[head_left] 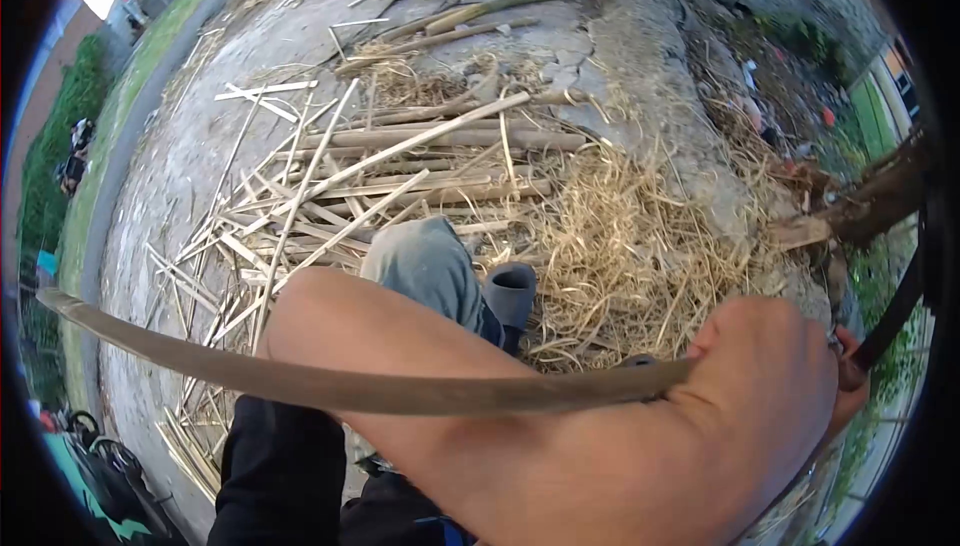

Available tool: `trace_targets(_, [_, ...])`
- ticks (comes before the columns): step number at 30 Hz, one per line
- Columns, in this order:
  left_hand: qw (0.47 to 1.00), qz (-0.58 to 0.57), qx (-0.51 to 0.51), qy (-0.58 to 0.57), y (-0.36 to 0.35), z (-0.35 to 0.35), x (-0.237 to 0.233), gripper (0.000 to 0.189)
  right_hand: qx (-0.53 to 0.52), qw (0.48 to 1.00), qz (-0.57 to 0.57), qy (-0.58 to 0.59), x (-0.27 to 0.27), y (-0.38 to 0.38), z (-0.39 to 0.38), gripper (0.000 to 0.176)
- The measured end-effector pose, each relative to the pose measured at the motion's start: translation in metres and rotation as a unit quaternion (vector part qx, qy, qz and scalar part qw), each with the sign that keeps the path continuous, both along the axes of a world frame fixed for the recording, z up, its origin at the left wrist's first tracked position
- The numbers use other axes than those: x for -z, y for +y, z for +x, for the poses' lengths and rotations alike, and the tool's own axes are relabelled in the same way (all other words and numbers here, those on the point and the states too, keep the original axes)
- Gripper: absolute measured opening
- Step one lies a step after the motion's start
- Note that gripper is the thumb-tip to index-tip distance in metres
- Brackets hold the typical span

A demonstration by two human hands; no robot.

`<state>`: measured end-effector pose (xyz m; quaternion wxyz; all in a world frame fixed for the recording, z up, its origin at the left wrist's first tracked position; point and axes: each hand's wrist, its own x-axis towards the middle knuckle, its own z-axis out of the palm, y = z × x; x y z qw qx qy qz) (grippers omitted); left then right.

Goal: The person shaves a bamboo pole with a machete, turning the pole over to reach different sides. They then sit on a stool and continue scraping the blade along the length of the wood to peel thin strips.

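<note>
My left forearm reaches across the lower part of the head view from the left. At the right, my left hand point(765, 386) is closed in a fist around one end of a long, flat bamboo strip point(400, 388). From the fist the strip runs left over the forearm, its free end curving up slightly. Just behind the fist, mostly hidden by it, a few curled fingers of my right hand point(850, 361) show. A dark, curved, blade-like piece point(893, 316) runs down toward them; I cannot tell whether they grip it.
Split bamboo strips point(370, 181) lie in a crossed pile on the concrete point(150, 246). Beside them spreads a heap of curly shavings point(630, 246). A rough wooden post point(875, 206) juts in at right. My grey-kneed trouser leg point(425, 261) and a grey shoe point(510, 296) show below.
</note>
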<state>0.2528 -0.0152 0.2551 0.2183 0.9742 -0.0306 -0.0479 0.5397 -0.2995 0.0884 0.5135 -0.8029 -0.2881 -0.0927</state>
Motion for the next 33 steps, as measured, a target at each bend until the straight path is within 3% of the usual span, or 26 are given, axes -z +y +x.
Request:
trace_targets(4, [0.997, 0.058, -0.054, -0.021, -0.004, -0.01, 0.005, 0.018, -0.011, 0.999, -0.033, 0.034, -0.011, 0.006, -0.011, 0.023])
trace_targets(5, [0.991, 0.091, -0.098, -0.031, -0.008, -0.016, 0.01, 0.017, 0.033, 0.995, -0.063, 0.073, -0.012, 0.003, -0.014, 0.021])
trace_targets(6, [0.978, 0.118, -0.17, -0.037, -0.007, -0.022, 0.011, 0.015, -0.033, 0.999, -0.029, -0.023, -0.014, 0.017, -0.022, 0.02])
trace_targets(7, [0.964, 0.135, -0.226, -0.037, -0.001, -0.02, 0.006, 0.014, -0.005, 0.999, -0.043, 0.019, -0.017, 0.016, -0.025, 0.021])
trace_targets(8, [0.947, 0.123, -0.296, 0.018, 0.005, -0.021, 0.002, 0.018, -0.042, 0.999, 0.016, 0.001, -0.011, 0.021, -0.023, 0.025])
trace_targets(9, [0.955, 0.167, -0.218, -0.108, 0.026, -0.023, 0.026, 0.019, -0.018, 0.999, 0.03, -0.006, -0.018, 0.038, -0.035, 0.024])
trace_targets(10, [0.952, 0.121, -0.26, -0.112, 0.04, -0.012, 0.048, 0.019, -0.008, 0.999, 0.033, -0.01, -0.019, 0.041, -0.043, 0.024])
trace_targets(13, [0.958, -0.012, -0.253, -0.138, 0.062, -0.017, 0.1, 0.015, 0.031, 0.998, 0.049, 0.006, -0.016, 0.057, -0.053, 0.028])
trace_targets(14, [0.957, -0.009, -0.252, -0.142, 0.059, -0.025, 0.102, 0.015, -0.031, 0.995, 0.093, 0.013, -0.013, 0.061, -0.061, 0.024])
trace_targets(16, [0.945, -0.166, -0.281, -0.018, 0.049, -0.05, 0.107, 0.013, -0.101, 0.986, 0.129, 0.039, -0.009, 0.067, -0.076, 0.021])
trace_targets(18, [0.94, -0.181, -0.289, 0.011, 0.043, -0.072, 0.121, 0.012, -0.185, 0.96, 0.115, 0.177, -0.003, 0.069, -0.1, 0.015])
trace_targets(20, [0.933, -0.198, -0.299, 0.037, 0.038, -0.094, 0.133, 0.012, -0.144, 0.962, 0.05, 0.225, -0.004, 0.08, -0.117, 0.02])
trace_targets(22, [0.913, -0.161, -0.373, -0.022, 0.035, -0.116, 0.143, 0.019, -0.208, 0.974, -0.084, -0.041, 0.011, 0.089, -0.118, 0.025])
trace_targets(24, [0.907, -0.117, -0.405, -0.023, 0.033, -0.143, 0.159, 0.026, -0.227, 0.968, -0.103, 0.007, 0.014, 0.097, -0.134, 0.024])
trace_targets(27, [0.867, -0.211, -0.45, 0.037, 0.03, -0.166, 0.17, 0.033, -0.3, 0.946, -0.078, 0.094, 0.012, 0.108, -0.153, 0.027])
trace_targets(30, [0.807, -0.321, -0.489, 0.082, 0.011, -0.172, 0.179, 0.039, -0.35, 0.931, -0.087, 0.053, 0.01, 0.124, -0.182, 0.033])
trace_targets(31, [0.825, -0.329, -0.459, 0.006, 0.006, -0.174, 0.195, 0.037, -0.348, 0.93, -0.099, 0.06, 0.01, 0.128, -0.198, 0.035])
trace_targets(33, [0.823, -0.34, -0.456, -0.003, 0.003, -0.174, 0.199, 0.035, -0.36, 0.924, -0.108, 0.078, 0.02, 0.135, -0.227, 0.044])
